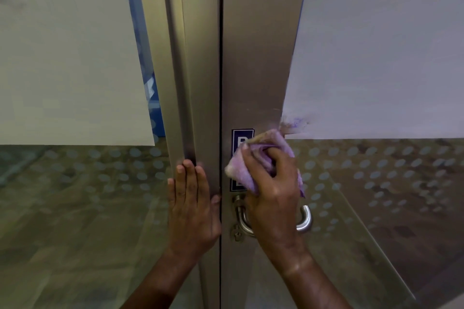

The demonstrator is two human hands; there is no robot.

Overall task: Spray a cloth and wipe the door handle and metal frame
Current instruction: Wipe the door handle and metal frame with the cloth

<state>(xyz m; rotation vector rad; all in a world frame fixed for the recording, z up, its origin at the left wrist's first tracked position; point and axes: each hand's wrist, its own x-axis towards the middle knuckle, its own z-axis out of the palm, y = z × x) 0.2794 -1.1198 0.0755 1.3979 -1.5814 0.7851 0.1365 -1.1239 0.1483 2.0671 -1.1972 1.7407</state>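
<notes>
My right hand [273,190] is closed around a bunched purple cloth [251,163], pressing it against the brushed metal frame [256,57] of the right door leaf, just above the steel door handle [305,221]. The cloth covers most of a dark blue sticker [241,137] on the frame. My wrist hides the middle of the handle; a keyhole [237,234] shows below it. My left hand [192,208] lies flat with fingers extended on the left metal frame [198,83], beside the dark gap between the doors. No spray bottle is in view.
Frosted glass panels with dot patterns flank the frames on both sides [75,195] [376,183]. Pale sheets cover the upper glass left [70,57] and right [381,45]. A blue strip [148,70] runs along the left frame's edge.
</notes>
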